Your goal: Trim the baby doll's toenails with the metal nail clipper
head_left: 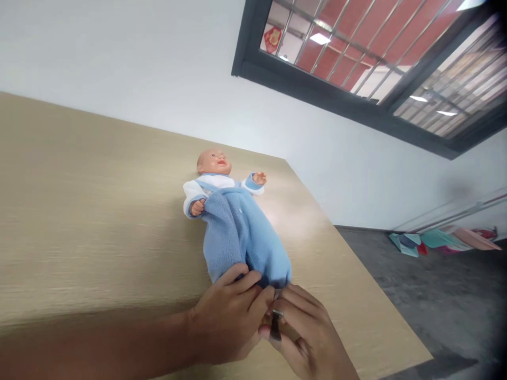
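Observation:
A baby doll point(216, 161) lies on its back on the table, head toward the wall and arms out to the sides. It wears a white long-sleeved top and a blue fleece garment point(253, 232) that covers its legs. My left hand point(232, 314) is closed on the garment's lower end, fingers bent over the cloth. Right beside it, my right hand point(304, 332) has its fingers curled in toward the thumb at the same end. A small dark strip with a silvery edge point(276, 323) shows between them; its kind is unclear. The doll's feet are hidden.
The pale wood-look table point(99, 211) meets a white wall point(119, 63) at the back. Its right edge drops to a dark grey floor point(400, 285). A barred window point(348, 53) is at upper right. Several coloured items point(443, 240) lie along the far right wall.

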A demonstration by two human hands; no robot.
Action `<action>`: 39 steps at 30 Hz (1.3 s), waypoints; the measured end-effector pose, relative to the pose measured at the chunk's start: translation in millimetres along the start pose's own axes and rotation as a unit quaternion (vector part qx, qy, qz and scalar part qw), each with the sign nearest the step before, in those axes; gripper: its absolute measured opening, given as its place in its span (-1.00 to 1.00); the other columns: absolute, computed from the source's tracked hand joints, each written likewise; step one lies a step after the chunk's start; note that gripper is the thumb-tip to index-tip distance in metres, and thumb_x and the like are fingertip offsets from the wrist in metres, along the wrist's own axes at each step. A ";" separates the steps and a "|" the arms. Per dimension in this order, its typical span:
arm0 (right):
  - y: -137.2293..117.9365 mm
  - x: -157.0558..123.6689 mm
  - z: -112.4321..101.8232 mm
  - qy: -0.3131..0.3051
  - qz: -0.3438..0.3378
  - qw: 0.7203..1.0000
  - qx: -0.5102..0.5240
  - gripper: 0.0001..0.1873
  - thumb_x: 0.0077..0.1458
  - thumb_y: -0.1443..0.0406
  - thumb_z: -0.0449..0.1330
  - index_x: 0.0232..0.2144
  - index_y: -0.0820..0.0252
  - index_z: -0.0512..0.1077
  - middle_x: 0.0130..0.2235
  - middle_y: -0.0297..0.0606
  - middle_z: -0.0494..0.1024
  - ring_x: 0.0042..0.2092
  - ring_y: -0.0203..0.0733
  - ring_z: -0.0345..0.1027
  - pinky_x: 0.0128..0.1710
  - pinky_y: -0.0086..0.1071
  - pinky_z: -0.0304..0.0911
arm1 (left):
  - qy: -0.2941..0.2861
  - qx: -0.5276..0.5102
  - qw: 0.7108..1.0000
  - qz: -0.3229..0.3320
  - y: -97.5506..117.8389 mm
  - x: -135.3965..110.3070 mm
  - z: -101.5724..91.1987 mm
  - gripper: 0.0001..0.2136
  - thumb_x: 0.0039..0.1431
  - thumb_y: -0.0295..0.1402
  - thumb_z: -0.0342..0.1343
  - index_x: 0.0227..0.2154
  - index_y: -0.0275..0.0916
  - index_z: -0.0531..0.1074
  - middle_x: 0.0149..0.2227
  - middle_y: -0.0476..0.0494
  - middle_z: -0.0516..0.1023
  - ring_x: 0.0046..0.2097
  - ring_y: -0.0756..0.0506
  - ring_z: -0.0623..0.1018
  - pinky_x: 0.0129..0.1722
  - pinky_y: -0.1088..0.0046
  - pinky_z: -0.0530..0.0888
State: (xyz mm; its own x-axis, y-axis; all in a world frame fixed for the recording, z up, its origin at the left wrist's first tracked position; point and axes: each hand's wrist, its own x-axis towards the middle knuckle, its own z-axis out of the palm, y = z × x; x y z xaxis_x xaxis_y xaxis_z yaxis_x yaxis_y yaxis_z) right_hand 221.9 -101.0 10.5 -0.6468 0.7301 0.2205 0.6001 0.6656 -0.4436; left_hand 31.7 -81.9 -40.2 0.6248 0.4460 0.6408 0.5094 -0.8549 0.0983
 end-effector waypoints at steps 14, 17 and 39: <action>13.3 -23.5 14.1 0.119 0.010 0.986 0.115 -0.85 0.23 0.26 0.22 -0.15 0.16 0.44 -0.25 -0.21 0.46 -0.24 -0.18 0.40 -0.26 -0.37 0.32 | -0.045 -0.043 0.998 -0.021 0.3 -0.3 0.1 -0.76 0.19 -0.41 0.03 -0.09 -0.34 0.35 -0.36 -0.09 0.44 -0.13 -0.18 0.41 -0.02 0.20 0.20; 13.8 -26.1 17.1 0.148 0.012 0.977 0.150 -0.77 0.23 0.12 0.21 -0.19 0.15 0.44 -0.25 -0.19 0.46 -0.23 -0.16 0.42 -0.25 -0.35 0.34 | -0.045 -0.046 0.998 -0.023 -0.2 -0.8 -0.2 -0.79 0.18 -0.42 0.04 -0.13 -0.33 0.36 -0.35 -0.10 0.45 -0.16 -0.17 0.40 -0.04 0.20 0.22; 87.0 87.9 -4.7 0.191 -0.038 0.942 0.272 -0.72 0.10 0.09 0.31 -0.23 0.14 0.52 -0.08 -0.09 0.56 -0.01 0.01 0.47 -0.01 -0.19 0.40 | 0.028 0.121 0.983 -0.135 -128.0 2.7 -28.9 -0.50 0.05 -0.29 0.20 0.08 -0.25 0.29 0.10 -0.41 0.39 0.08 -0.27 0.49 -0.08 0.17 0.59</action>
State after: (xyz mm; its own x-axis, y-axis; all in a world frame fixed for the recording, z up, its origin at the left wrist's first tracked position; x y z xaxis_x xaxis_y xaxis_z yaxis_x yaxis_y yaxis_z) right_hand 219.5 21.7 -4.6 -0.3991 0.7546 0.5208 0.1615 0.6170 -0.7702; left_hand -48.9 21.1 -29.1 0.4184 0.6266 0.6575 0.7818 -0.6169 0.0905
